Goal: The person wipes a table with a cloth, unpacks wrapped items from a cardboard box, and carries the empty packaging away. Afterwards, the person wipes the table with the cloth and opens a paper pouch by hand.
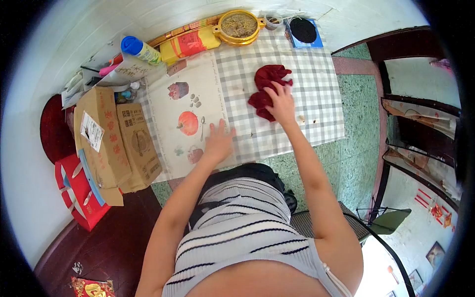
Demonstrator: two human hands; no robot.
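Far left: red bag with white straps (94,210), beside two brown cardboard boxes with printed sides (137,148) at the table's left end; the taller box carries a white paper label (92,131). Behind them, a can with a bright blue cap and yellow-green body (147,53), tilted, then a yellow plastic packet with red print (190,45) along the wall.

Table wears a grey-and-white checked cloth cover with a cream printed panel (324,81); the panel, on the left part, shows an orange-red pumpkin print (188,123). Left hand (219,142) lies palm down near the panel's right edge, fingers spread, holding nothing; pumpkin print just to its left. How hard it presses, cannot tell.

Further right, back edge: gold round two-handled bowl (216,29) with grainy greyish-brown contents. Below it, toward the person, a dark red crumpled fabric cloth (268,75) lies bunched on the checked part, right of centre. Right hand (282,103) is on top of it, fingers reaching over the folds, slightly apart; whether fingertips pinch fabric, cannot tell. Small brown specks (301,120) sit just right of the right wrist.

Back right: small clear plastic cup (272,22) beside the bowl, then a black round object (303,30) on a flat blue square (316,41). Beyond the table's right edge, green speckled floor tiles (365,116).
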